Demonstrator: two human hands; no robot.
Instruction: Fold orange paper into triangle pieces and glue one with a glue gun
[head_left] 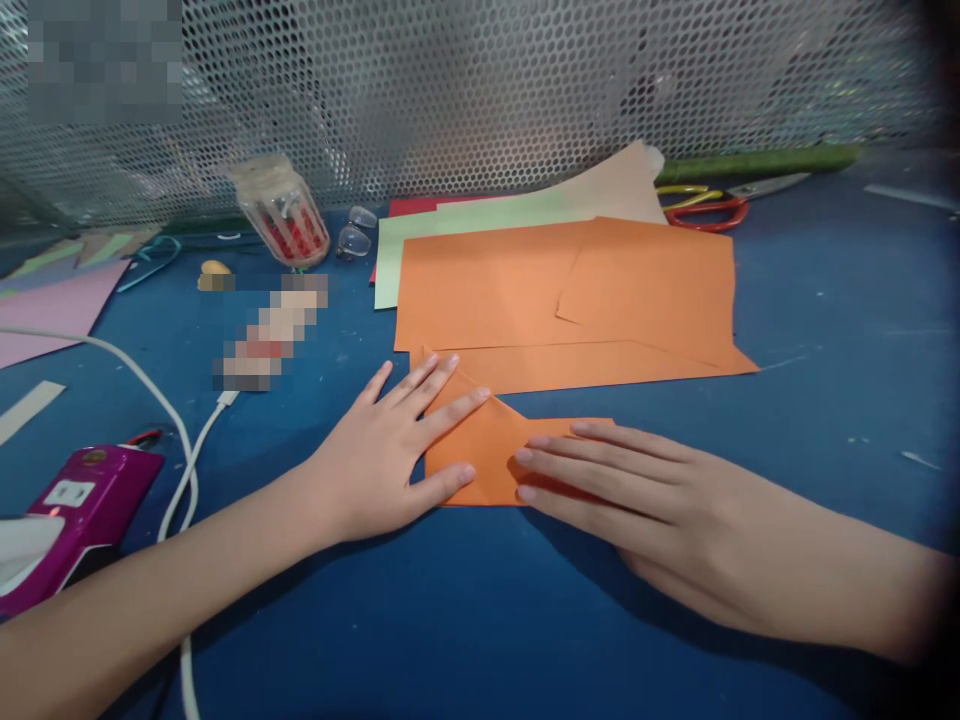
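A folded piece of orange paper (487,450) lies flat on the blue table, with a slanting edge at its upper side. Over its left part my left hand (397,440) is spread, fingertips and thumb resting on the paper. My right hand (645,490) lies flat across the paper's right end, its fingers stretched out and pointing left; its thumb is hidden beneath. Just behind, larger orange sheets (487,280) overlap one another, and the folded paper's upper left corner reaches their lower edge.
Green paper (387,262) and scissors (709,208) lie behind the orange sheets. Further left are a glass jar (281,210) with red contents, eyeglasses (354,240), pink paper (60,310), a white cable (187,470) and a purple power strip (105,500). A perforated metal panel (487,90) borders the back.
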